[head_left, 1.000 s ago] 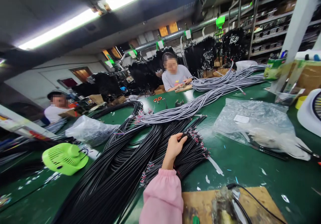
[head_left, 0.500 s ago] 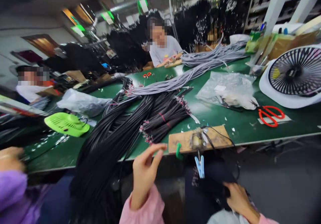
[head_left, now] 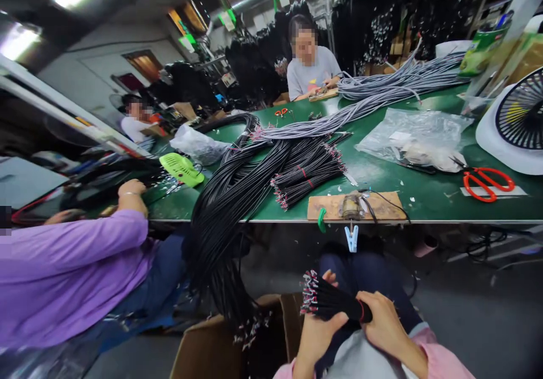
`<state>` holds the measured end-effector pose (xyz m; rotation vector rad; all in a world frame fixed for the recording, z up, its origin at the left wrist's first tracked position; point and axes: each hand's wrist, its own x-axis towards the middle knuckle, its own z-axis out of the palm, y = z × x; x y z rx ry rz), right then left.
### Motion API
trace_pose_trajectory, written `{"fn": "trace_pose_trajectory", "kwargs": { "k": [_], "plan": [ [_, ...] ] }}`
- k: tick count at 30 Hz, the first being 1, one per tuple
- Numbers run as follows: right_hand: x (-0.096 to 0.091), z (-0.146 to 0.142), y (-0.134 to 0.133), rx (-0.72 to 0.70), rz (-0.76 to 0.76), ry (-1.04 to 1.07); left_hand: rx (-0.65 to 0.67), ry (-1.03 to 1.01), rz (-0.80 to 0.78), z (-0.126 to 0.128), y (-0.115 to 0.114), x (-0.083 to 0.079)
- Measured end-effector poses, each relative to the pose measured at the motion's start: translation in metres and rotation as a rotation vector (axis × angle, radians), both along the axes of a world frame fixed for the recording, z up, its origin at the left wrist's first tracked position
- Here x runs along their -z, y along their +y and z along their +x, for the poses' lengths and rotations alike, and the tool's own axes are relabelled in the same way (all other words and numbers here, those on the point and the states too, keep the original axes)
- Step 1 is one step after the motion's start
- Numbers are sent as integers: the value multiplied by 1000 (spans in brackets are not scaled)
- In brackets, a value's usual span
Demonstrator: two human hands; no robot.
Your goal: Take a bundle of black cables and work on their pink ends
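Over my lap I have a bundle of short black cables [head_left: 333, 304], its red and white wire ends fanned out to the left. My left hand [head_left: 316, 336] cups the bundle near those ends, thumb in front and fingertips showing behind. Around its other end, beside a red tie, my right hand [head_left: 387, 323] is closed. In front of me a wooden board [head_left: 326, 206] at the table edge carries a small metal device [head_left: 351, 206], with a light blue clip [head_left: 351, 238] hanging below it.
Long black cables [head_left: 224, 209] drape off the green table [head_left: 436, 198] towards a cardboard box [head_left: 203, 345]. Tied black bundles [head_left: 309, 175], grey cables [head_left: 322, 127], red-handled scissors [head_left: 487, 184] and a fan [head_left: 524, 113] lie beyond. A co-worker's purple sleeve [head_left: 85, 243] is close on the left.
My left hand has come down from beside the board to the cable bundle. My right hand has brought the bundle into clear view above my lap. The camera view has turned left.
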<state>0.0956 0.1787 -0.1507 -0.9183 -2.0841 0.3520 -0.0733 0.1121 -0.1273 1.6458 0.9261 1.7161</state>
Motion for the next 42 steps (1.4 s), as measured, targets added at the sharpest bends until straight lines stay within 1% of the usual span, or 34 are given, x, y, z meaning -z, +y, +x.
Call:
{"fn": "trace_pose_trajectory", "kwargs": {
  "k": [1,2,4,5,7,8,9,10,11,13,15,17,19,21,23,25,28,29,30,33,34,35,36,38,42],
  "plan": [
    [1,-3,-2,-74,-51,-7,94,-49,61,4,3,-6],
    [2,-7,-3,-140,-101,-23,214,-91,86,6,6,-11],
    [2,-14,-4,-236,-170,-64,425,-142,91,7,11,-20],
    [2,-17,-3,-278,-199,-76,502,-150,86,7,13,-25],
    [-1,-25,-3,-373,-252,-82,598,-161,94,9,16,-32],
    [-3,-29,-3,-430,-269,-76,615,-177,101,10,16,-35],
    [-6,-31,-3,-478,-273,-63,608,-196,105,12,15,-39],
    [-9,-33,-4,-511,-265,-46,569,-213,104,15,13,-42],
    [-13,-33,-5,-523,-245,-26,492,-220,99,17,10,-45],
    [-23,-26,-9,-489,-180,14,263,-199,82,20,3,-51],
    [-37,-14,-17,-446,-101,51,46,-155,54,23,-5,-55],
    [-54,2,-27,-408,14,106,-98,-114,25,25,-12,-58],
    [-72,17,-38,-379,56,226,-174,-90,1,28,-17,-59],
    [-86,27,-49,-346,120,345,-207,-89,-21,32,-18,-57],
    [-94,31,-56,-351,183,386,-211,-99,-58,35,-17,-53],
    [-97,30,-59,-346,233,402,-217,-103,-97,37,-14,-48],
    [-96,27,-56,-298,295,432,-286,-86,-137,38,-11,-43],
    [-95,26,-53,-289,299,437,-289,-74,-144,38,-10,-42],
    [-94,26,-51,-286,289,440,-262,-63,-150,38,-9,-43],
    [-91,27,-42,-316,190,453,-78,-56,-177,38,-8,-47],
    [-90,27,-39,-334,152,460,-43,-65,-182,38,-8,-49],
    [-89,27,-37,-354,116,465,-36,-75,-187,39,-8,-50],
    [-89,26,-35,-369,87,472,-52,-86,-190,40,-8,-51],
    [-88,26,-33,-367,58,492,-124,-134,-191,41,-9,-53],
    [-89,25,-35,-293,125,479,-234,-189,-182,41,-9,-52]
  ]
}}
